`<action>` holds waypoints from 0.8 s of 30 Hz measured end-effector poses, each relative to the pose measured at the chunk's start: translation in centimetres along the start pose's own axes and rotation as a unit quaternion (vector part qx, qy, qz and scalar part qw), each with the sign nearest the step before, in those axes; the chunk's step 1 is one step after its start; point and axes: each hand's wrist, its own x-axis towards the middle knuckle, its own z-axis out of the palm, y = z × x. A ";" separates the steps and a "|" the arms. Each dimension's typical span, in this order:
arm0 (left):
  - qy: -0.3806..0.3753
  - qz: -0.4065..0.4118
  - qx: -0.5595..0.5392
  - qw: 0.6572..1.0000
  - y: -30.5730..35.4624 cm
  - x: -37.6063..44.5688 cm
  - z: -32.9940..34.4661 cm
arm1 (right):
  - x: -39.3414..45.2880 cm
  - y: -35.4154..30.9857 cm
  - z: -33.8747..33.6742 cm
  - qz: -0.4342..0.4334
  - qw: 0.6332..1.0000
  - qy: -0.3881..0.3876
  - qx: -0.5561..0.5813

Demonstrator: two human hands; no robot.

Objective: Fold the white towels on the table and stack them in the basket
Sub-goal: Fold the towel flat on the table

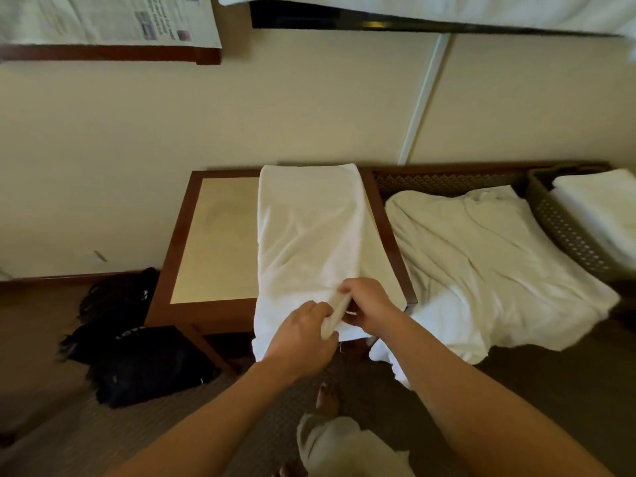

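A white towel [309, 228] lies lengthwise on a wooden table [213, 235] with a pale top, its near end hanging over the front edge. My left hand [303, 335] and my right hand [368, 308] both grip that near edge, close together, bunching the cloth between them. A second, crumpled white towel [481, 266] spreads over the bench to the right. At the far right stands a brown woven basket [564, 235] with a folded white towel [599, 208] inside it.
Dark bags [137, 352] lie on the carpet left of the table. A wall runs behind the table and bench. My leg in pale cloth [330, 442] and a bare foot show below my arms.
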 end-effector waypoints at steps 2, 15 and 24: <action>0.035 0.066 0.019 0.997 0.4 -1.2 1.4 | -0.1 0.8 -1.7 -0.002 0.999 0.019 0.039; 0.081 0.135 -0.060 0.986 0.8 -2.1 4.3 | 3.8 2.6 -3.5 0.012 0.999 0.049 0.005; -0.052 0.205 0.023 0.977 -4.7 -6.9 9.6 | 5.9 3.0 -5.7 0.047 0.995 0.057 -0.073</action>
